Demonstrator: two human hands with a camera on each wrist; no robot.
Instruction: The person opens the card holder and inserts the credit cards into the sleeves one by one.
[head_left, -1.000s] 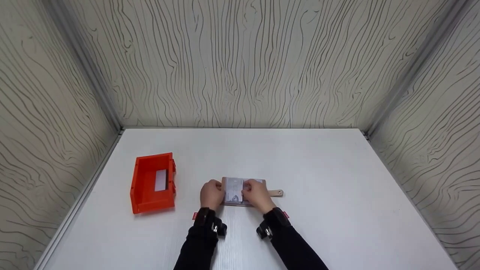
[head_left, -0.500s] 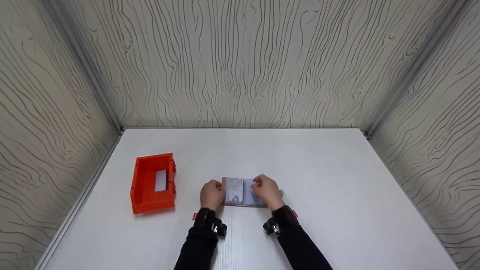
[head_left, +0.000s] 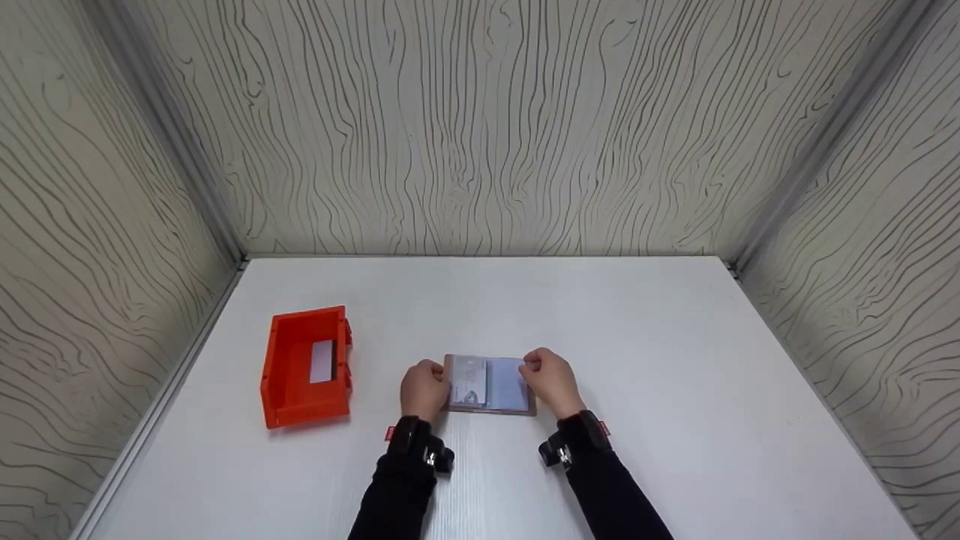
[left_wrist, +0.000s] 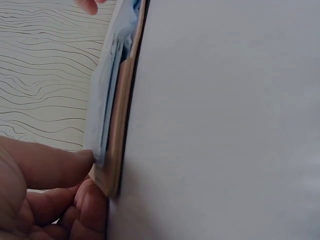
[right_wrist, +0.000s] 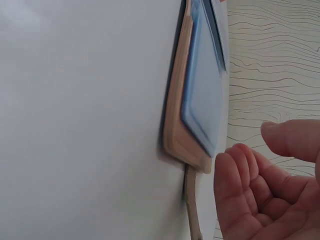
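A card holder (head_left: 510, 384) with a tan cover and clear plastic sleeves lies spread out on the white table. A pale printed card (head_left: 469, 379) shows on its left half; the right half looks plain bluish. My left hand (head_left: 424, 390) pinches the left edge, thumb on the sleeves and curled fingers beside the cover in the left wrist view. Just off the right edge is my right hand (head_left: 553, 381). In the right wrist view its thumb stands apart from loosely bent fingers (right_wrist: 237, 170), nothing between them. The holder's strap (right_wrist: 191, 205) sticks out below that corner.
To the left stands an orange bin (head_left: 271, 379) with a white card (head_left: 321, 361) that has a dark edge lying inside. Wood-grain-patterned panels (head_left: 480, 135) rise behind the table and on both sides.
My right hand has moved rightward from the middle of the card holder to past its right edge, uncovering the bluish right sleeve. My left hand has stayed in place.
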